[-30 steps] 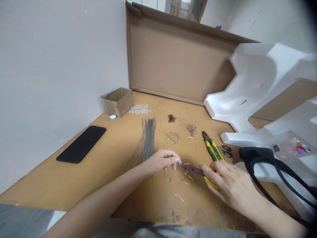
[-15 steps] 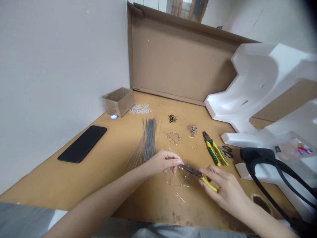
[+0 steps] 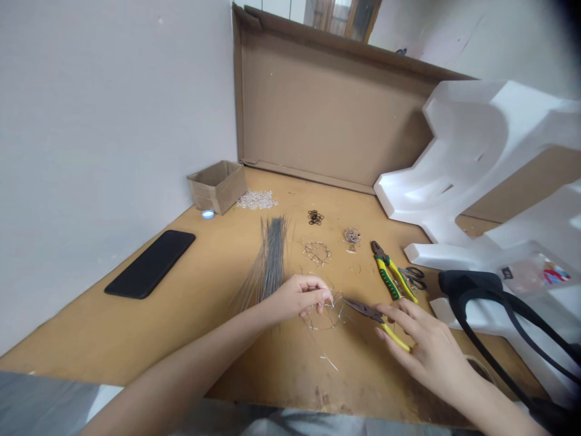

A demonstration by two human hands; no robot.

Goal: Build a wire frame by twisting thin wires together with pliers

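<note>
Between its thumb and fingers, my left hand (image 3: 311, 295) pinches a thin wire loop (image 3: 323, 327) with small twisted ends that hangs over the table. My right hand (image 3: 417, 336) is wrapped round the yellow handles of a pair of pliers (image 3: 367, 310). The rusty pliers jaws point left and stand a little apart from the wire. Beside my left forearm lies a bundle of straight grey wires (image 3: 273, 254). Beyond the hands rests another wire ring (image 3: 318, 253). Below the held loop are short wire offcuts (image 3: 330, 361).
Green-and-yellow pliers (image 3: 393, 275) and scissors (image 3: 415, 277) lie right. Behind are black rings (image 3: 315, 217), a small metal pile (image 3: 351, 235), clear beads (image 3: 257, 200) and a cardboard box (image 3: 218, 186). A black phone (image 3: 152, 263) lies left; white foam (image 3: 472, 151) and a black strap (image 3: 472, 284) stand right.
My right hand has drawn the pliers back to the right, off the wire by my left fingertips. My left hand stays in place, with the loop hanging slightly differently.
</note>
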